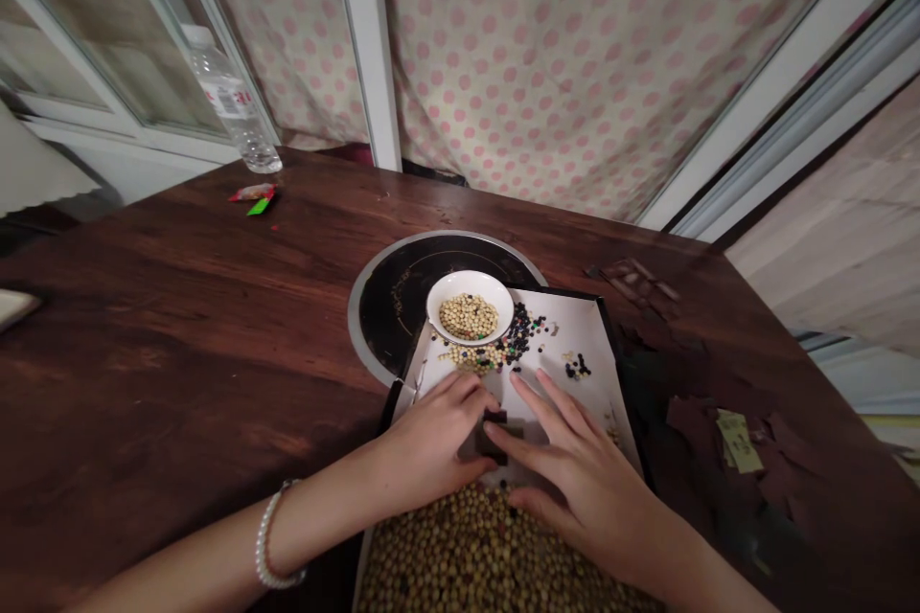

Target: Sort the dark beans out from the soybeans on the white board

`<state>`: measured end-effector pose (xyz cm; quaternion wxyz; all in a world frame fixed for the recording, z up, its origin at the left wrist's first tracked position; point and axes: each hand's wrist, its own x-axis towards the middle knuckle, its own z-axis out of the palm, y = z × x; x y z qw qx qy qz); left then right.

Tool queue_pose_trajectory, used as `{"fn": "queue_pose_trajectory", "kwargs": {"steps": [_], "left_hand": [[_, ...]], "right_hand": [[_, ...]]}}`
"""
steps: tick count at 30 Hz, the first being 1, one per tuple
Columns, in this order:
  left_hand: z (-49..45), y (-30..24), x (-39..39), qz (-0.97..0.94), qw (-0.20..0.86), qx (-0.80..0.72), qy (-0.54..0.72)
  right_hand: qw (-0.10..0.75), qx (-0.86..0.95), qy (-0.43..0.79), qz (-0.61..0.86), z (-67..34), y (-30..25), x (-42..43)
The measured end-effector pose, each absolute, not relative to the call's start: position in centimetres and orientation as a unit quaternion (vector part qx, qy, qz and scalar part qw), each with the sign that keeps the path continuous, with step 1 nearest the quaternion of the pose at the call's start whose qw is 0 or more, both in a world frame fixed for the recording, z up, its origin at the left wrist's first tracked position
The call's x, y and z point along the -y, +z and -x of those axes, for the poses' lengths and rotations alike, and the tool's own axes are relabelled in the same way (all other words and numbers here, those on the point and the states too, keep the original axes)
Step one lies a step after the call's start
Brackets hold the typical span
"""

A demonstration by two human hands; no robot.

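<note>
A small dark brown piece [509, 448] stands on a white-lined tray [575, 326] between my hands; its kind is unclear. My left hand [438, 436], wearing a pearl bracelet [264, 536], has its fingers bent around the left side of this piece. On the other side my right hand [586, 469] has spread fingers, and its index fingertip reaches the piece. Soybeans [474, 551] fill the near end of the tray. At its far end sits a white bowl [432, 297] of soybeans, beside scattered black beans [521, 335] and a smaller black cluster [577, 366].
Behind the bowl a round black cooktop [388, 278] is set into the wooden table [216, 306]. A plastic bottle [234, 105] and a red-green wrapper [259, 196] are far left. Dark scraps with a yellow paper [739, 441] lie right of the tray.
</note>
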<state>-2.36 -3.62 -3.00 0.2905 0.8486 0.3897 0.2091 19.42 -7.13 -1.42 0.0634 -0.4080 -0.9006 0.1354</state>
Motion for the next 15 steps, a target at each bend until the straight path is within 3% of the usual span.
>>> {"fn": "queue_pose_trajectory", "kwargs": {"steps": [15], "left_hand": [[2.46, -3.13, 3.65, -0.854, 0.285, -0.385, 0.205]], "right_hand": [[0.066, 0.901, 0.115, 0.414, -19.59, -1.96, 7.14]]}}
